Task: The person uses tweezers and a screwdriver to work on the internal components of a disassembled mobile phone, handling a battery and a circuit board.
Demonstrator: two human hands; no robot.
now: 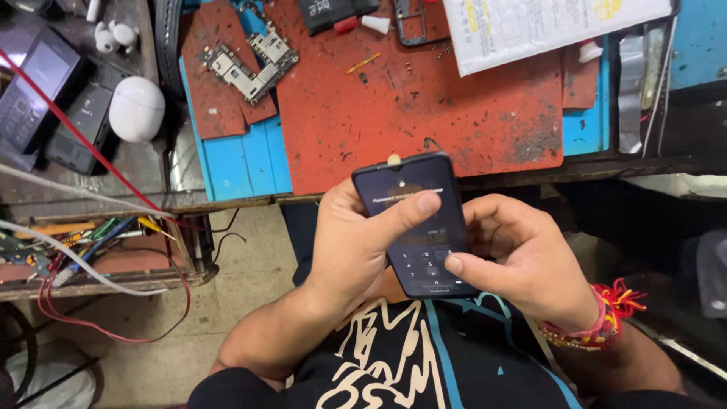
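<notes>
- Far left of frame: two dark keypad phones (34,91) lie side by side on a grey shelf, a white earbud case (137,109) just beside them. A red wire (83,140) and white cables (68,254) run across this area, well apart from the hands.
- Upper left centre: bare phone circuit boards (248,64) rest on a rust-red work mat (394,113) over a blue bench top (242,163). Small screws and a yellow strip lie loose on the mat.
- Centre: left hand (348,242) wraps the smartphone (415,223) from its left edge, thumb laid across the upper screen; a closed, holding grip.
- The smartphone is held in mid-air at lower centre of frame, over the person's lap, just in front of the bench edge. Its screen is lit and shows a number pad.
- Right of centre: right hand (522,261) cups the phone's right edge, thumb tip on the lower part of the keypad; also holding. A red thread wristband (606,314) sits on that wrist.
- Risk, judged: the phone hangs over the lap and floor with no support below; a slip while the thumbs shift could drop it.
- Risk, judged: the left thumb resting on the glass may register a stray touch.
- Upper right: a white printed sheet (545,26) lies over the mat; nothing stands between hands and phone.
</notes>
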